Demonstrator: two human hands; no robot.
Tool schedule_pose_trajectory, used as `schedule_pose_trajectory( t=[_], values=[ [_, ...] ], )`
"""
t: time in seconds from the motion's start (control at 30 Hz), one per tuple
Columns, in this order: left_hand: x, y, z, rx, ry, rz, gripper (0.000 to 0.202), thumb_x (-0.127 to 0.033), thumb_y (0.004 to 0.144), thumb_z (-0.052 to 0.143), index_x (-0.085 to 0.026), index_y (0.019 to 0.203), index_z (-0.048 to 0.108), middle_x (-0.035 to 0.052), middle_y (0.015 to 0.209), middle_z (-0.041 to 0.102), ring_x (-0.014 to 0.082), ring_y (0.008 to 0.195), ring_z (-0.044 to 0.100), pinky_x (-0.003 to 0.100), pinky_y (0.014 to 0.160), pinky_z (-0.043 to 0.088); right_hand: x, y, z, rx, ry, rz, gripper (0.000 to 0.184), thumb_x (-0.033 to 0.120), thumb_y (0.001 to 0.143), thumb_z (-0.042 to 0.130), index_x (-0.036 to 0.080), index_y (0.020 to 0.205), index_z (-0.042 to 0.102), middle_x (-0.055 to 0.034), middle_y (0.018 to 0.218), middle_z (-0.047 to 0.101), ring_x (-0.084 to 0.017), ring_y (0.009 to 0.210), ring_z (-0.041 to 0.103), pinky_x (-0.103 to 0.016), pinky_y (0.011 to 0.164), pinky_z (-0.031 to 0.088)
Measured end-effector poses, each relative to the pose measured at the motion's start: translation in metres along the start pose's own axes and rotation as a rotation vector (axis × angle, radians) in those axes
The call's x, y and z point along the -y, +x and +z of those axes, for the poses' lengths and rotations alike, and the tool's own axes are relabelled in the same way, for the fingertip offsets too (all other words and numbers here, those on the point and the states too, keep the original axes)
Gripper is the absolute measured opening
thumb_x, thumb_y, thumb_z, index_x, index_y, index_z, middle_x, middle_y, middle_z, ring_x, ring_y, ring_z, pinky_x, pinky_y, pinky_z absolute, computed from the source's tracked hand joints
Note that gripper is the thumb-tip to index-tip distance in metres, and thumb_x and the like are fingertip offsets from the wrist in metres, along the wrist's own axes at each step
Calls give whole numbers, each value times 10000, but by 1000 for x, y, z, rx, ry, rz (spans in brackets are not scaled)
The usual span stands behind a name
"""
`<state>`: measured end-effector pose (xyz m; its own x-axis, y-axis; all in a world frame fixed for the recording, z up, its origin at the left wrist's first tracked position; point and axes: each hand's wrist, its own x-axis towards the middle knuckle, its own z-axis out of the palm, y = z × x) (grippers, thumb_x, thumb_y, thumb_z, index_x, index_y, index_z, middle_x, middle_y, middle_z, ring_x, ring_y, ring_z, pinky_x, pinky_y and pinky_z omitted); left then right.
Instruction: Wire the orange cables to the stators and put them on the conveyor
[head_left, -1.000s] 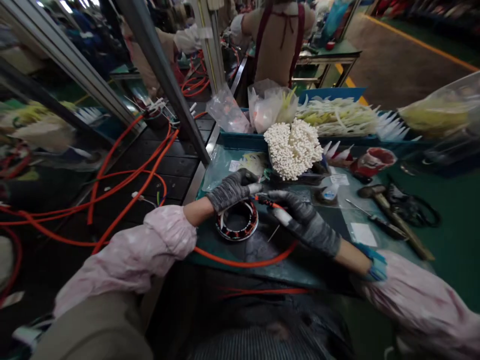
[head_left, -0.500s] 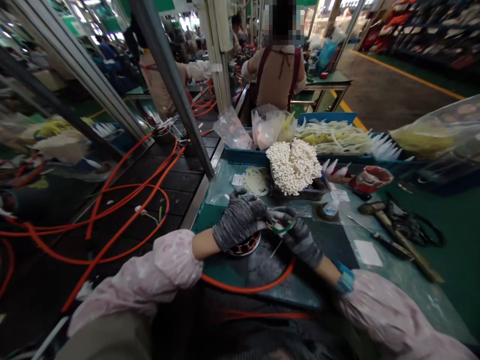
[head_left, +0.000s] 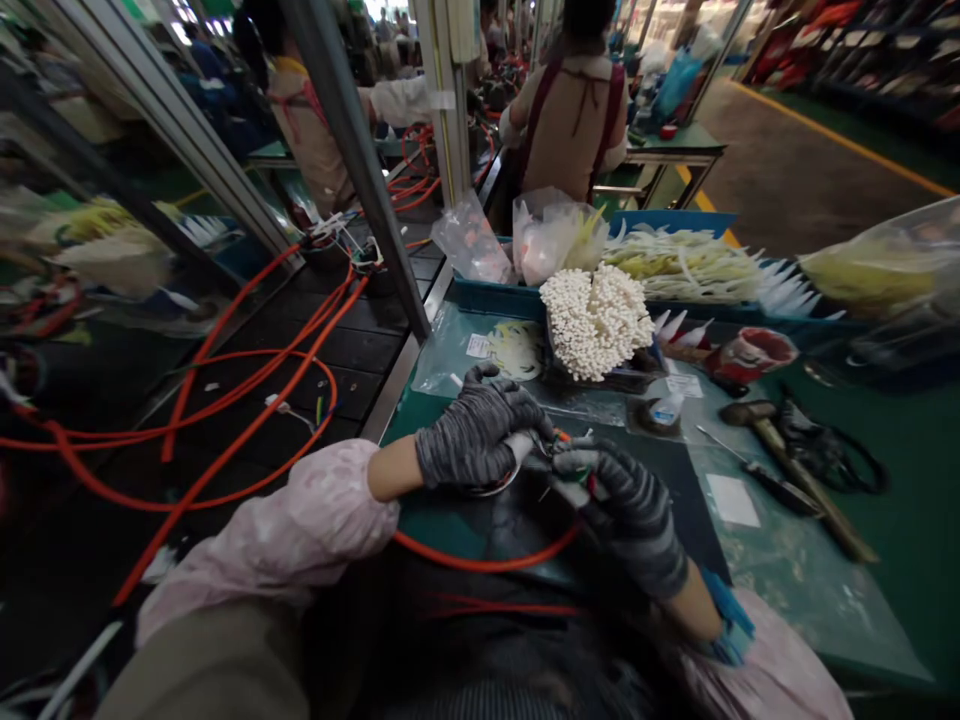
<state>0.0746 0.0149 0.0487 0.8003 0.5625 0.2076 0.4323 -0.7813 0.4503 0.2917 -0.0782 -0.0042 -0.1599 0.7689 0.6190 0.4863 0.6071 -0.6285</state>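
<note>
My left hand (head_left: pixel 480 430), in a grey knit glove, is closed in a pinch above a round part (head_left: pixel 495 487) that it mostly hides. Opposite it, my right hand (head_left: pixel 630 500), gloved alike, pinches thin coloured wires (head_left: pixel 581 478), green and red among them. The fingertips of both hands nearly meet at the wire ends, where a small orange bit shows; the fine detail there is blurred. An orange cable (head_left: pixel 487 566) curves along the front of the dark mat (head_left: pixel 675 480), below both hands.
Behind the hands stands a box of many white-tipped pieces (head_left: pixel 596 320). A tray of pale sleeves (head_left: pixel 682 265) lies beyond it. To the right are a hammer (head_left: pixel 795 480), a screwdriver (head_left: pixel 765 475) and a red cup (head_left: pixel 754 355). Orange cables (head_left: pixel 247 430) cover the left conveyor. Co-workers (head_left: pixel 570 130) stand ahead.
My right hand has come nearer and turned, its fingers now curled at the wires. The left hand has shifted slightly leftward, its thumb lower. The camera view has tilted a little.
</note>
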Motion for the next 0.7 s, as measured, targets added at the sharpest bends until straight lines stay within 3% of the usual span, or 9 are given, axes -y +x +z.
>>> schedule_pose_trajectory(
  t=[0.1,0.17,0.2,0.27,0.37,0.47,0.57,0.63,0.7],
  values=[
    [3,-7,-6,57,1,36,372,-490,1074,486,-249,1081,770,41,1127,810,263,1126,706,613,1271,216,0,-3,-1,67,-141,-127,187,190,984,734,300,1127,786,-39,1059,856,-220,918,829,-315,771,683],
    [1,-11,0,30,127,96,535,-722,986,600,-230,1118,764,65,1143,806,301,1111,717,646,1291,235,0,-5,-2,34,-122,-85,162,223,990,732,308,1110,800,-40,1056,861,-220,874,834,-314,721,688],
    [0,-14,7,-8,205,121,599,-765,957,628,-210,1142,756,82,1154,803,311,1113,724,642,1302,262,0,-4,-2,-1,-76,-28,130,248,989,741,311,1083,805,-33,1022,864,-220,845,834,-318,707,693],
    [-2,-19,24,-135,354,153,505,-636,1038,616,-164,1170,737,101,1160,805,288,1111,742,575,1308,349,1,-1,0,-94,54,121,52,293,966,779,308,1007,806,-11,933,860,-222,792,829,-337,702,704],
    [-4,-23,52,-328,483,160,264,-257,1122,510,-141,1234,719,89,1186,817,219,1123,762,467,1280,456,5,14,12,-272,211,317,59,328,918,821,282,924,784,-7,879,850,-226,776,819,-370,737,716],
    [-3,-28,68,-354,514,68,337,-183,1109,485,-109,1384,665,150,1357,768,239,1291,720,484,1250,504,2,29,31,-430,240,444,149,385,934,790,243,942,745,-52,923,833,-245,844,808,-441,823,715],
    [1,-41,60,-274,454,61,345,-244,1103,524,-139,1390,684,197,1523,657,296,1422,644,539,1227,513,-16,36,44,-441,220,431,224,462,1021,661,245,1036,709,-95,997,794,-268,919,782,-516,899,689],
    [10,-51,39,-224,299,136,313,-346,1106,533,-207,1294,740,154,1520,671,328,1424,641,603,1246,469,-31,38,49,-377,201,388,265,495,1046,607,269,1144,703,-109,1059,777,-281,982,763,-525,950,666],
    [28,-57,12,-248,69,113,381,-422,1128,439,-241,1230,757,96,1398,759,310,1354,691,601,1251,457,-43,40,52,-250,192,325,340,530,1058,566,294,1277,674,-110,1099,768,-286,1025,751,-502,961,655]
  ],
)
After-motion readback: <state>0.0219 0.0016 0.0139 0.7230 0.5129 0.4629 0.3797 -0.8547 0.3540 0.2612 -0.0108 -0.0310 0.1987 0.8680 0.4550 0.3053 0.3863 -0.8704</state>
